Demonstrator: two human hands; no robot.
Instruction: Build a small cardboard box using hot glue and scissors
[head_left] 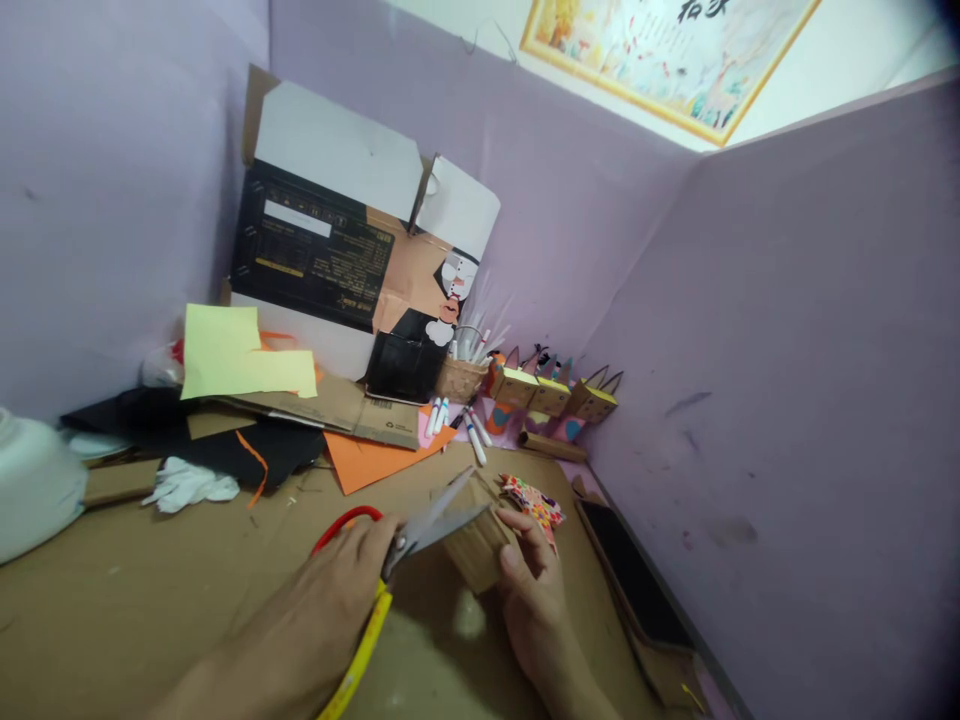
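Note:
My left hand (337, 585) is closed around a pair of scissors (438, 526) with one red and one yellow handle. The blades stand apart and point right, and the lower one reaches the top of a small brown cardboard box (472, 550). Whether that blade is inside the box or only against it, I cannot tell. My right hand (534, 590) grips the box by its right side, thumb and fingers pressed on it, just above the table. Behind the right fingers lies a colourful patterned piece (534, 500), partly hidden.
A dark phone (637, 575) lies along the right wall. Box-headed figures with pointed ears (553, 397) line the back, near markers (475, 438) and a woven basket (461, 380). Orange paper (382, 460), a white glove (191, 484) and a white jug (34, 490) are on the left.

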